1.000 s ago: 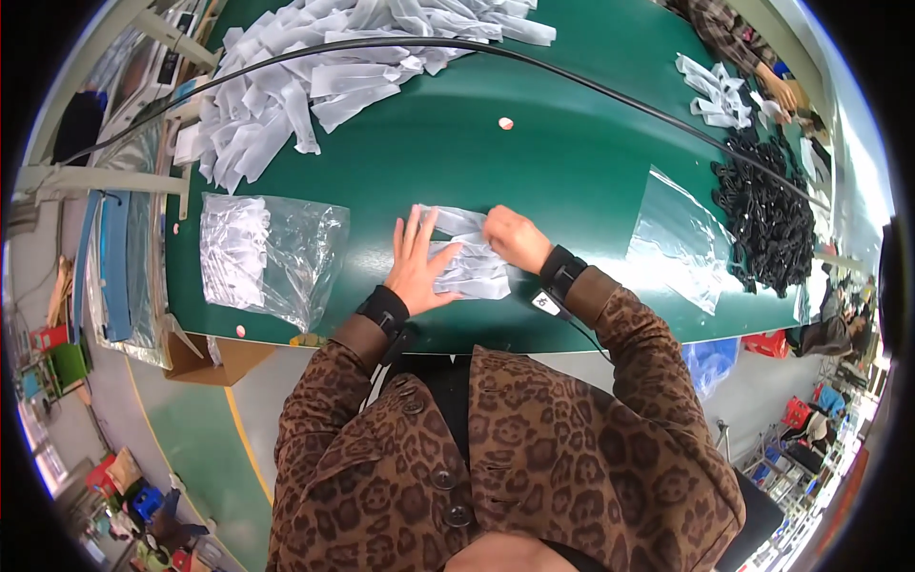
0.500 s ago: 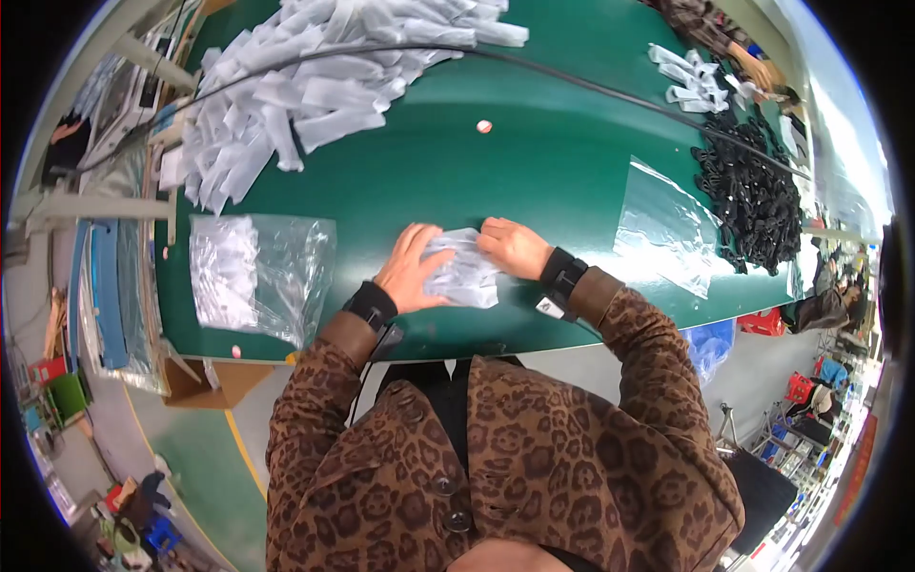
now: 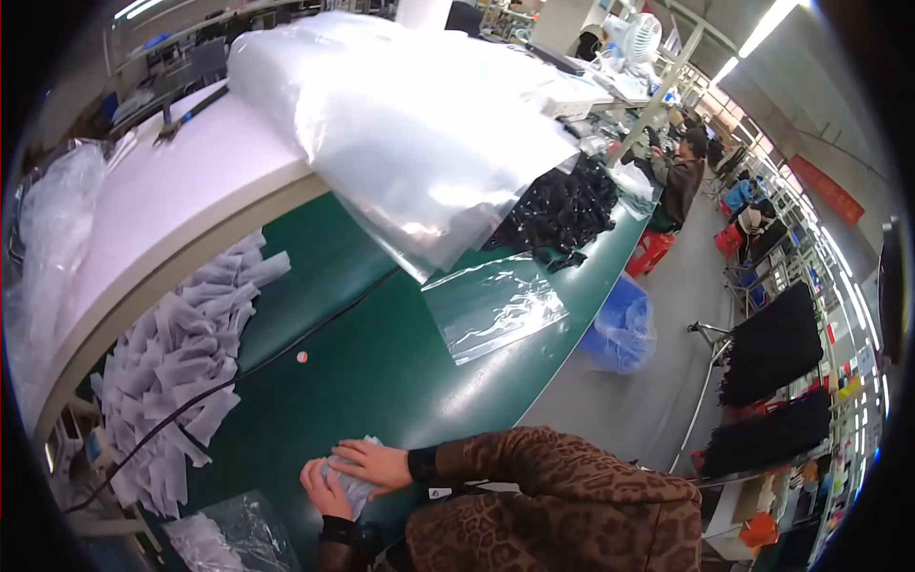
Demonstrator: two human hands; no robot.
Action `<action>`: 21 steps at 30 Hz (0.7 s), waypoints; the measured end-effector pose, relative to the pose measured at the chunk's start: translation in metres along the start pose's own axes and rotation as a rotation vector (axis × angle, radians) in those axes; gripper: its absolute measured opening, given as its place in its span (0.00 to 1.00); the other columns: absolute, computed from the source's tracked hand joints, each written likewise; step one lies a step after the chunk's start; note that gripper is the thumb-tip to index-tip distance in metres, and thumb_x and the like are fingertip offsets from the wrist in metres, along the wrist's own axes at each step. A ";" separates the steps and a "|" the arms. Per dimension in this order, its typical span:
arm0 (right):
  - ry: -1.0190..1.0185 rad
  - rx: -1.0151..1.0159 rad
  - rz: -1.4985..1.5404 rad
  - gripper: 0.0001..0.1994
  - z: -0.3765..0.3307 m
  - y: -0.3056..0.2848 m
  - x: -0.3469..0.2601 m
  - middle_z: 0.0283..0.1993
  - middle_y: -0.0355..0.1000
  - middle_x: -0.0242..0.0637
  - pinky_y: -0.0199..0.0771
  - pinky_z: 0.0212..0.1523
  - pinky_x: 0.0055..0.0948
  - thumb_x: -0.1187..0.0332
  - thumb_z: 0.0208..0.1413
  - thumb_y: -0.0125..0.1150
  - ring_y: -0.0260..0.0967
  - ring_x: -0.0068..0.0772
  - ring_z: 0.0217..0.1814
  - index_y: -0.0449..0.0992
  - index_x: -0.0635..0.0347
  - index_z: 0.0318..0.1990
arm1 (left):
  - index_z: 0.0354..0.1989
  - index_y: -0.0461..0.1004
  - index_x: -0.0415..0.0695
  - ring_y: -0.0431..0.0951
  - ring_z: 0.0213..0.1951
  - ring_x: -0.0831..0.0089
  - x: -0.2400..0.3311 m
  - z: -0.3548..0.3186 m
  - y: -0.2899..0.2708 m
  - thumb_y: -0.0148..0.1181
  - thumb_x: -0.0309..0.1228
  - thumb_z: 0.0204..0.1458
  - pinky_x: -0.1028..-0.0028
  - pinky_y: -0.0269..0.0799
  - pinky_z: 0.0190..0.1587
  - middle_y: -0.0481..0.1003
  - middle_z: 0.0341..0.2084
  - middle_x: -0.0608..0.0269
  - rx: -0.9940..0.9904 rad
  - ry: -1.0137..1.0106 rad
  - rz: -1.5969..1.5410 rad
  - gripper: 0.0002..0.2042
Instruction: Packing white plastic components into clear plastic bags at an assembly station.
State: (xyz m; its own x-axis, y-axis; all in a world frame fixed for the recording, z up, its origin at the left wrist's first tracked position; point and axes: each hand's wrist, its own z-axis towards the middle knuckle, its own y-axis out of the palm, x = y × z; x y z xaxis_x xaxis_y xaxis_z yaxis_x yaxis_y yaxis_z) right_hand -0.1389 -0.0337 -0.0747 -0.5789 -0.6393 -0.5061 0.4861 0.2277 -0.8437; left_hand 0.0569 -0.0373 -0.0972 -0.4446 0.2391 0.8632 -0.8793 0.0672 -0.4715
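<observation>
Near the table's front edge, my left hand (image 3: 326, 489) and my right hand (image 3: 377, 464) hold a small stack of frosted plastic packets (image 3: 356, 490) between them. The left hand grips the stack's left side. My right hand closes over the top and right of it, its fingers reaching toward the left hand. Parts of the stack are hidden beneath my hands. To the left, a large heap of similar frosted packets (image 3: 176, 372) covers the green table (image 3: 381, 381). A clear bag with packets in it (image 3: 224, 536) lies at the near left.
A flat clear bag (image 3: 496, 310) lies farther right, beside a pile of black items (image 3: 562, 210). A raised white shelf (image 3: 191, 181) carries large plastic sheeting (image 3: 410, 105). A black cable (image 3: 276, 357) crosses the table. A blue bag (image 3: 624, 329) hangs beyond its edge. A person (image 3: 681, 181) sits farther along.
My view has swung up and to the right, bringing the shelf, sheeting and room into sight. My right hand now lies farther over the stack, closer to the left hand.
</observation>
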 end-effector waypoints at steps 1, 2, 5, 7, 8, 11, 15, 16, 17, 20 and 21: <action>-0.018 0.007 0.007 0.57 -0.001 0.001 0.000 0.68 0.49 0.57 0.51 0.66 0.52 0.53 0.31 0.77 0.46 0.61 0.70 0.48 0.61 0.69 | 0.44 0.68 0.37 0.64 0.56 0.47 -0.003 0.000 0.000 0.50 0.29 0.54 0.55 0.58 0.60 0.66 0.52 0.47 0.006 0.018 0.009 0.12; -0.036 0.011 0.014 0.56 -0.002 0.001 0.002 0.68 0.49 0.57 0.51 0.66 0.52 0.54 0.32 0.77 0.47 0.61 0.70 0.48 0.61 0.70 | 0.43 0.69 0.37 0.64 0.55 0.48 -0.005 0.001 0.001 0.49 0.28 0.55 0.56 0.59 0.60 0.66 0.51 0.47 0.012 0.035 0.018 0.10; -0.050 0.008 0.016 0.54 0.001 -0.002 -0.001 0.67 0.49 0.58 0.53 0.65 0.52 0.53 0.34 0.75 0.48 0.60 0.69 0.50 0.59 0.69 | 0.41 0.69 0.36 0.66 0.54 0.50 -0.010 0.005 -0.001 0.47 0.27 0.57 0.57 0.61 0.58 0.68 0.48 0.48 0.029 0.079 0.031 0.08; -0.047 0.008 0.019 0.52 -0.006 0.000 -0.004 0.67 0.50 0.58 0.53 0.64 0.52 0.53 0.36 0.74 0.49 0.60 0.68 0.51 0.58 0.69 | 0.40 0.68 0.36 0.67 0.52 0.52 -0.012 0.003 0.004 0.46 0.26 0.58 0.58 0.61 0.57 0.68 0.45 0.48 0.042 0.127 0.020 0.07; -0.059 0.020 0.013 0.51 -0.007 0.001 -0.003 0.67 0.50 0.58 0.54 0.64 0.52 0.53 0.36 0.74 0.50 0.59 0.68 0.52 0.58 0.68 | 0.40 0.68 0.36 0.67 0.52 0.52 -0.011 0.002 0.004 0.46 0.26 0.58 0.58 0.61 0.57 0.68 0.45 0.48 0.039 0.136 0.021 0.07; -0.084 0.043 0.013 0.48 -0.011 0.006 -0.001 0.66 0.51 0.58 0.55 0.63 0.52 0.54 0.37 0.73 0.51 0.58 0.67 0.55 0.58 0.67 | 0.40 0.69 0.36 0.68 0.50 0.53 -0.005 -0.015 0.003 0.47 0.25 0.57 0.59 0.63 0.56 0.70 0.42 0.48 0.031 0.023 -0.095 0.07; -0.143 0.081 -0.018 0.33 0.000 0.013 -0.010 0.53 0.63 0.54 0.63 0.53 0.50 0.62 0.40 0.68 0.62 0.57 0.55 0.65 0.58 0.57 | 0.41 0.70 0.37 0.71 0.47 0.61 -0.016 -0.022 0.000 0.49 0.26 0.57 0.65 0.66 0.54 0.71 0.42 0.54 0.040 -0.243 0.037 0.07; -0.163 0.093 0.013 0.28 0.011 0.013 -0.014 0.46 0.67 0.53 0.66 0.48 0.49 0.64 0.40 0.67 0.65 0.55 0.50 0.69 0.59 0.52 | 0.42 0.71 0.39 0.72 0.47 0.63 -0.076 -0.035 0.016 0.49 0.28 0.58 0.65 0.67 0.54 0.72 0.41 0.56 0.201 -0.127 -0.304 0.08; -0.103 0.225 0.012 0.21 0.005 0.012 -0.012 0.39 0.69 0.50 0.67 0.41 0.48 0.68 0.39 0.63 0.66 0.54 0.43 0.73 0.57 0.45 | 0.42 0.72 0.42 0.71 0.50 0.65 -0.054 -0.027 0.023 0.49 0.29 0.59 0.65 0.66 0.56 0.73 0.42 0.56 0.150 -0.131 -0.332 0.08; -0.024 -0.020 -0.063 0.28 -0.007 0.012 0.009 0.48 0.65 0.60 0.65 0.47 0.50 0.69 0.39 0.62 0.62 0.60 0.49 0.70 0.59 0.54 | 0.41 0.72 0.40 0.71 0.46 0.53 -0.022 -0.003 0.030 0.47 0.27 0.56 0.60 0.68 0.52 0.73 0.40 0.51 0.105 0.095 0.067 0.09; -0.059 0.126 -0.031 0.32 -0.005 0.002 -0.004 0.50 0.63 0.62 0.65 0.49 0.50 0.67 0.38 0.66 0.61 0.61 0.50 0.68 0.61 0.56 | 0.41 0.72 0.40 0.71 0.46 0.51 -0.019 -0.004 0.025 0.47 0.27 0.56 0.59 0.67 0.51 0.73 0.40 0.49 0.115 0.108 0.056 0.09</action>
State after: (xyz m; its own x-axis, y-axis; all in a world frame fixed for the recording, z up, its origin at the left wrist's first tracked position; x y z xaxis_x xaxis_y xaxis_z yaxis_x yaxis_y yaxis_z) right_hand -0.1390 -0.0268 -0.0751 -0.5575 -0.6876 -0.4652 0.5488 0.1152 -0.8280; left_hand 0.0440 -0.0366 -0.1255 -0.4781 0.3422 0.8089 -0.8701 -0.0587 -0.4894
